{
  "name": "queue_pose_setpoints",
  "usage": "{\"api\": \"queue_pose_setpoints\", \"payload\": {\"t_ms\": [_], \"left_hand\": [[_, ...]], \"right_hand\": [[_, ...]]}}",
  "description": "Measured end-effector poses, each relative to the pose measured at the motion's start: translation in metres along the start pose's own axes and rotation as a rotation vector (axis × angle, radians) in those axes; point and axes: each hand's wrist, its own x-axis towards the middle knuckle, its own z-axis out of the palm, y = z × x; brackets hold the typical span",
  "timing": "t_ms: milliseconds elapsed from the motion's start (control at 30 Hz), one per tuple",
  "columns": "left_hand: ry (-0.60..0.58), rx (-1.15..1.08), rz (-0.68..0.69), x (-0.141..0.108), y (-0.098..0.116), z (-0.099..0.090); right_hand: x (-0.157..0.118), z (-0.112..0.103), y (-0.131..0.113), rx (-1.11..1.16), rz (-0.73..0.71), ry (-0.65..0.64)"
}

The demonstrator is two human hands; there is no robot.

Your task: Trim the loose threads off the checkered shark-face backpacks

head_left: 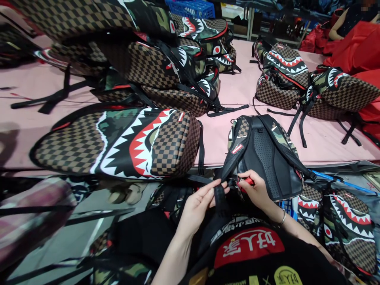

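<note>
A backpack (261, 162) with a black padded back panel leans at the table's near edge, its back turned toward me. My left hand (197, 204) is closed on a black strap (220, 198) hanging at the backpack's lower left. Close beside it, my right hand (253, 190) grips a small red-handled tool (248, 181); its tip is dark and partly hidden by the fingers, near the strap. Left of my hands, a large checkered backpack (166, 146) with a shark-mouth print lies on its side.
Piled backpacks (160, 71) cover the pink table (237, 95) at back left. More backpacks (282, 75) sit at back right. Others (341, 229) hang or stand below the table at right. A blue crate (191, 8) and a co-worker (356, 19) beside red fabric (353, 49) are farther back.
</note>
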Motion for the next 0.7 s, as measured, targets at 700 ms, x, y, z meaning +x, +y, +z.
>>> {"api": "queue_pose_setpoints", "payload": {"t_ms": [700], "left_hand": [[0.137,0.135,-0.044,0.003,-0.004,0.026]], "right_hand": [[-0.003,-0.003,0.002,-0.373,-0.325,-0.089]]}}
